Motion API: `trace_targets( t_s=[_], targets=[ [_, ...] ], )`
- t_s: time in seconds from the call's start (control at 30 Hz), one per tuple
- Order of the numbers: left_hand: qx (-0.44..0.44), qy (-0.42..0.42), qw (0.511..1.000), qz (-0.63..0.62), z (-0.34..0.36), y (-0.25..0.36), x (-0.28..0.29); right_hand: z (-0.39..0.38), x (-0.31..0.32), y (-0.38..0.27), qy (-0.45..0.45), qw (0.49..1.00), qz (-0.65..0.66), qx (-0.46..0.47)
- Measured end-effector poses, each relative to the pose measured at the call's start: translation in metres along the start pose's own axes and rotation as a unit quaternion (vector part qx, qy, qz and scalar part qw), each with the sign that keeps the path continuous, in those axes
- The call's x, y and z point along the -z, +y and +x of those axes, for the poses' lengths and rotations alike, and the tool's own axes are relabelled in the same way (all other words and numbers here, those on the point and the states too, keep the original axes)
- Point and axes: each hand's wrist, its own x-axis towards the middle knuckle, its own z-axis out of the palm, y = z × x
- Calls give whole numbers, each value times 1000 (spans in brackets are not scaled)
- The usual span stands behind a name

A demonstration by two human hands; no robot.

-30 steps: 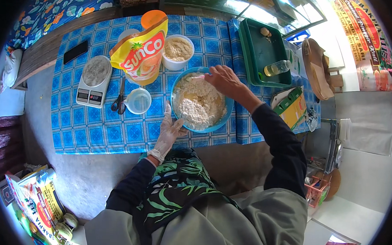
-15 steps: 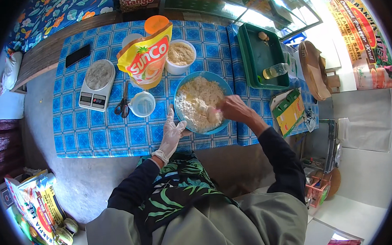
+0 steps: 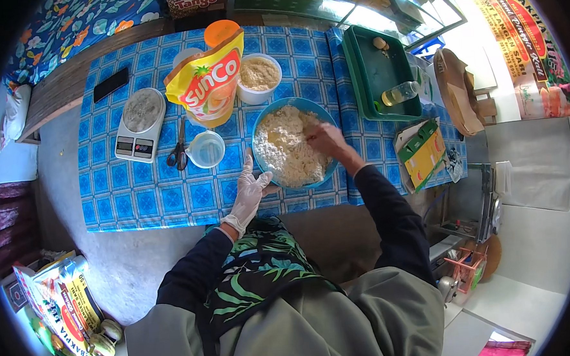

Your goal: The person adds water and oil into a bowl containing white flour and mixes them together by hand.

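A blue bowl (image 3: 330, 114) of crumbly white flour mixture (image 3: 286, 142) stands near the table's front edge. My left hand (image 3: 250, 191), in a thin white glove, grips the bowl's lower left side at the rim. Bare and closed, my right hand (image 3: 327, 139) is over the right part of the mixture. It holds a stirring utensil, mostly hidden now; a pale pinkish part showed half a second ago. Left of the bowl is a clear measuring jug (image 3: 206, 150), with black scissors (image 3: 178, 154) beside it. Behind stand a yellow-and-orange oil pouch (image 3: 209, 85) and a white tub of pale crumbs (image 3: 259, 74).
A kitchen scale (image 3: 139, 124) carries a container of white powder at left, near a black phone (image 3: 110, 85). At right, a green tray (image 3: 373, 70) holds a clear bottle (image 3: 401, 93). A green-and-yellow carton (image 3: 420, 155) lies in front of it.
My right hand has moved up and slightly left across the bowl, and the mixture has shifted. My left hand keeps its hold on the bowl.
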Motion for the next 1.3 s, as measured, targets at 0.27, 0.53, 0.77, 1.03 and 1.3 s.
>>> trace_targets(
  t_s=[0.27,0.53,0.77,1.03,1.3],
  targets=[
    [-17,-9,1000,-23,4,-6,8,-27,52,-54,-59,992,-86,75],
    [-9,-6,1000,-12,-2,-3,7,-60,64,-34,-106,981,-149,-65],
    [-6,6,1000,-11,1,-9,7,-66,-42,10,-155,965,76,-195],
    [-2,14,1000,-9,-2,-4,8,-46,-43,-43,-209,568,574,-551],
    [-29,-12,999,23,6,-12,15,-57,-7,-12,-145,462,713,-507]
  ],
)
